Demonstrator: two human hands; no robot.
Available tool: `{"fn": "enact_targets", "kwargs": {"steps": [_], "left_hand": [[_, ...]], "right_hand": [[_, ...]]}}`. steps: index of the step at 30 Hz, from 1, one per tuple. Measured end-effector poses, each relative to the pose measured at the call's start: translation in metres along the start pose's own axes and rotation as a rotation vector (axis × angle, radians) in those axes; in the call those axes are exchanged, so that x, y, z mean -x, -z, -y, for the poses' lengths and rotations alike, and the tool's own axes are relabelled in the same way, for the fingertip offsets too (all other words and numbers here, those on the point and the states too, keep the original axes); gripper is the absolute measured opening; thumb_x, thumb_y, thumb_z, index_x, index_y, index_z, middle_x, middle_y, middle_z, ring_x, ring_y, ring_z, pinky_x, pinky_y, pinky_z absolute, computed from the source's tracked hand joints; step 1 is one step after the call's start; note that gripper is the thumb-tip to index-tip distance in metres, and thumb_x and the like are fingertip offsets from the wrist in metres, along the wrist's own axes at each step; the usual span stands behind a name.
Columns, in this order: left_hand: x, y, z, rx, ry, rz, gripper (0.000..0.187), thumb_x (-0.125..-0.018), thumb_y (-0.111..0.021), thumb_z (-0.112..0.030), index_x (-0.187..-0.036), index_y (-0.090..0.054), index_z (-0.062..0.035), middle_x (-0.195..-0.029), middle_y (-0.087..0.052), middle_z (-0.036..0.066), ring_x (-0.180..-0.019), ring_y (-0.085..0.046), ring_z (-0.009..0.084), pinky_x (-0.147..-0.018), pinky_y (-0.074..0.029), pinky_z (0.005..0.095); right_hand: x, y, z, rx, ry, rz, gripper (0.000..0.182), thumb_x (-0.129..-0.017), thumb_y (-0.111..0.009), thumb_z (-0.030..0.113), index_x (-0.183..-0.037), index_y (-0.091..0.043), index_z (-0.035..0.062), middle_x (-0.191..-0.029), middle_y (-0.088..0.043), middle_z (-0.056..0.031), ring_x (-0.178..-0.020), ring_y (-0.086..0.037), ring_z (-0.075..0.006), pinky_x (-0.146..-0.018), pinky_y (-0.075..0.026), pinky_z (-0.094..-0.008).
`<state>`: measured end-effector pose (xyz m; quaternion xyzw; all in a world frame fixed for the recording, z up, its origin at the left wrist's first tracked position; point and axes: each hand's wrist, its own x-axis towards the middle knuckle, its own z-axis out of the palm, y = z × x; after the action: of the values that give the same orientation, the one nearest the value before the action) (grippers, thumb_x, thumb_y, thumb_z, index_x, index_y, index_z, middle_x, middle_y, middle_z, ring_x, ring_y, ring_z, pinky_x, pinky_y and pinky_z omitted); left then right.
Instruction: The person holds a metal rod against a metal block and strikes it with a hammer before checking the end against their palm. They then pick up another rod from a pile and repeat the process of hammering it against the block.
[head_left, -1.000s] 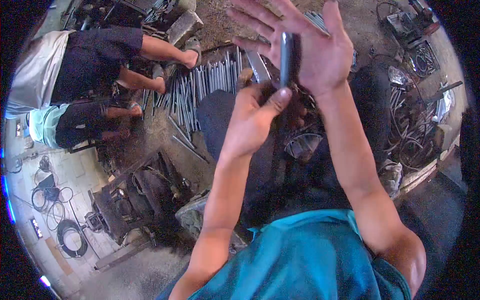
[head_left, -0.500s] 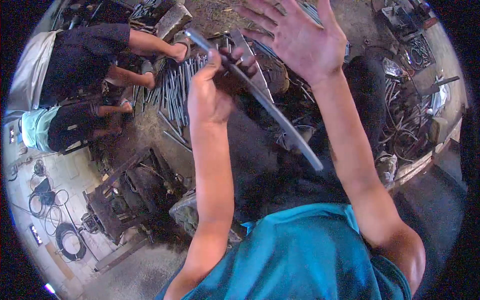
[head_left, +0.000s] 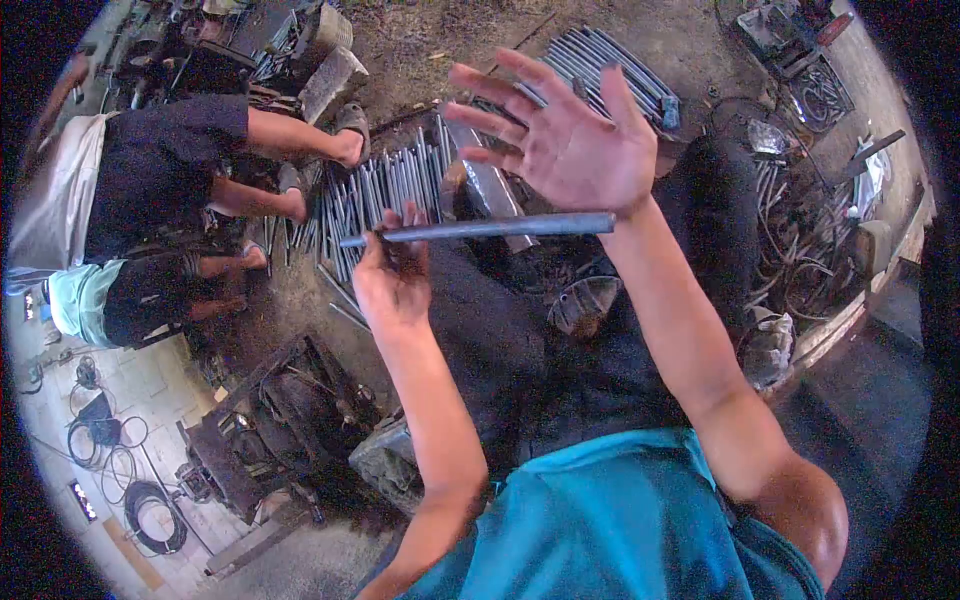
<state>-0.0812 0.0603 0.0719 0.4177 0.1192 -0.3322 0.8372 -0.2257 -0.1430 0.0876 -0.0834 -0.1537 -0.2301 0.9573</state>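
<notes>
A grey metal rod (head_left: 500,229) lies nearly level across the view, pinched near its left end between the thumb and fingers of my left hand (head_left: 396,285). Its far end overlaps my right wrist. My right hand (head_left: 585,150) is open and holds nothing, its palm turned up and its fingers spread. Behind the left hand, many similar rods (head_left: 370,190) lie in a pile on the ground. A flat metal bar (head_left: 490,180) slants down between the two hands, partly covered by the rod.
Another bundle of rods (head_left: 600,65) lies beyond my right hand. Two people (head_left: 165,165) are at the left, legs near the pile. A dark machine (head_left: 270,420) stands at lower left, near coiled cable (head_left: 155,515). Curved metal scraps (head_left: 800,270) lie at right.
The rod has swung from a steep diagonal to nearly level. My left hand has moved down and slightly left with it. My right hand has come lower, still open.
</notes>
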Motion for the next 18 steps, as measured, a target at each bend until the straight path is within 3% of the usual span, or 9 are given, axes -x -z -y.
{"fn": "enact_targets", "kwargs": {"steps": [10,14,16,18], "left_hand": [[0.024,0.004,0.003,0.218,0.034,-0.073,0.029,-0.099,-0.048,-0.021,-0.106,-0.052,0.007,-0.107,-0.06,0.018,-0.116,-0.054,0.034,-0.103,-0.047,0.0474],[0.073,-0.008,0.003,0.258,0.103,-0.003,0.027,-0.099,-0.049,-0.018,-0.105,-0.053,0.008,-0.11,-0.06,0.018,-0.118,-0.054,0.0326,-0.104,-0.046,0.0479],[0.091,-0.01,0.009,0.228,0.072,-0.135,0.025,-0.098,-0.05,-0.015,-0.103,-0.054,0.009,-0.114,-0.059,0.019,-0.121,-0.051,0.033,-0.105,-0.045,0.0459],[0.11,-0.006,0.013,0.217,0.082,-0.083,0.024,-0.098,-0.05,-0.013,-0.105,-0.053,0.0102,-0.118,-0.057,0.02,-0.123,-0.05,0.0333,-0.106,-0.044,0.0444]], "right_hand": [[0.0,-0.027,0.004,-0.094,0.057,-0.062,0.077,-0.093,-0.032,0.061,-0.145,-0.03,0.005,-0.151,-0.025,-0.0239,-0.137,-0.028,-0.0424,-0.109,-0.031,-0.0528],[-0.003,-0.06,0.013,-0.132,0.172,0.022,0.076,-0.093,-0.032,0.061,-0.146,-0.029,0.006,-0.153,-0.022,-0.0223,-0.139,-0.025,-0.0425,-0.11,-0.027,-0.0552],[-0.007,-0.067,0.018,-0.062,0.239,0.14,0.076,-0.093,-0.032,0.061,-0.147,-0.028,0.0076,-0.154,-0.019,-0.0206,-0.14,-0.023,-0.0424,-0.11,-0.025,-0.056],[-0.01,-0.074,0.021,-0.04,0.272,0.151,0.076,-0.094,-0.031,0.061,-0.147,-0.028,0.0078,-0.154,-0.019,-0.0205,-0.14,-0.023,-0.0422,-0.11,-0.025,-0.056]]}}
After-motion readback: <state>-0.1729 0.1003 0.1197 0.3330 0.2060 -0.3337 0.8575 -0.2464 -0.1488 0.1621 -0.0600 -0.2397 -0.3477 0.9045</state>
